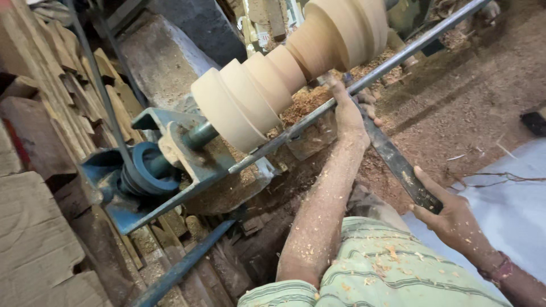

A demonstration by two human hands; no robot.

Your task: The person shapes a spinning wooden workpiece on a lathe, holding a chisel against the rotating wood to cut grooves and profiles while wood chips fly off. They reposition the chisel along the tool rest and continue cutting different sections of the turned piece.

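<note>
Left hand (348, 111) wrapped tight around the front of a long flat metal tool (398, 165), resting on the steel bar (364, 82). Right hand (449, 219) closed on the tool's back end. Tool tip up by the stepped wooden piece (273, 79) on the lathe. Sawdust (310, 102) piled under it. No boxes or bins to see.

The stepped wooden workpiece (284, 74) fills the space above the steel rest bar (352, 91), leaving only a narrow gap between them. Stacked timber (40, 142) and the blue lathe frame (148, 170) block the left side. The sawdust-strewn floor (472, 96) to the right lies open, crossed only by the long dark chisel (398, 165).
</note>
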